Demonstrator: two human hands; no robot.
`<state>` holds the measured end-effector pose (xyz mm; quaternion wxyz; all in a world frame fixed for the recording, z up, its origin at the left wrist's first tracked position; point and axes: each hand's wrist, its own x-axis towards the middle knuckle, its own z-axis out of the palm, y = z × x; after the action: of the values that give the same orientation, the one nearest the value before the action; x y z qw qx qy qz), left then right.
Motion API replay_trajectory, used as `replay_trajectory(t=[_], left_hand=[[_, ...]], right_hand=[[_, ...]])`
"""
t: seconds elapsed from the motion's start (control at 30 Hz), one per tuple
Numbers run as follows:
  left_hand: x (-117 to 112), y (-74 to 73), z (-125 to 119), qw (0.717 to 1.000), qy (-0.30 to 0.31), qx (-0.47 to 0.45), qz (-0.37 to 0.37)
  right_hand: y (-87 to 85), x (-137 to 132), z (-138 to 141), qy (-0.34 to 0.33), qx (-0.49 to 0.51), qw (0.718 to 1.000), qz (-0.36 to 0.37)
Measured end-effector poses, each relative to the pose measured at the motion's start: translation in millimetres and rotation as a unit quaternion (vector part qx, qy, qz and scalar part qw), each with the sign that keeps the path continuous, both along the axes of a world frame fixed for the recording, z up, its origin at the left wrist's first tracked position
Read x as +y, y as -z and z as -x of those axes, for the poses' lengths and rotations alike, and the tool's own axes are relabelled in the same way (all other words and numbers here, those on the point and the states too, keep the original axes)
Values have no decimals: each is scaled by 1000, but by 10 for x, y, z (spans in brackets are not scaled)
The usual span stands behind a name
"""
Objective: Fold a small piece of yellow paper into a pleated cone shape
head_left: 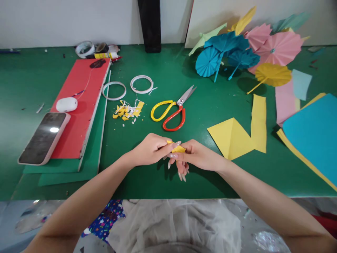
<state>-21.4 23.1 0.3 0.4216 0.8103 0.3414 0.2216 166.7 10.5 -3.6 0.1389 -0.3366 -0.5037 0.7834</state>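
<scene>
A small folded piece of yellow paper is pinched between both hands above the front of the green table. My left hand grips its left end, thumb on top. My right hand closes on the other end, its lower fingers curled beneath. Most of the paper is hidden by the fingers. Just beyond the hands lie scissors with one yellow and one red handle, blades pointing away. To the right rest a creased yellow paper square and a yellow paper strip.
Paper umbrellas in several colours stand back right, near blue paper sheets. Tape rolls and yellow and white scraps lie left of the scissors. A phone and a white earbud case rest on a red board.
</scene>
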Motion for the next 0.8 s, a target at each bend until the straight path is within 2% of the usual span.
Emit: replay_trajectory(t=[0.17,0.33,0.5,0.7,0.8], left_hand=[[2,38,-42,999,-41,-25,17],[-9,-11,-61,994,-20,-10,104],[-43,-77,-75,987,-18,-25,160],[-6,-39,-83,968,-37,-8,248],[12,-8,-81,970,-30,-8,240]], right_hand=[[-22,29,-21,4,-17,1000,4],[-50,25,-12,38,-21,999,-16],[-89,-1,-6,21,-31,999,-33],[-67,31,-37,-14,-10,1000,-5],[-58,41,-33,-13,-5,1000,-5]])
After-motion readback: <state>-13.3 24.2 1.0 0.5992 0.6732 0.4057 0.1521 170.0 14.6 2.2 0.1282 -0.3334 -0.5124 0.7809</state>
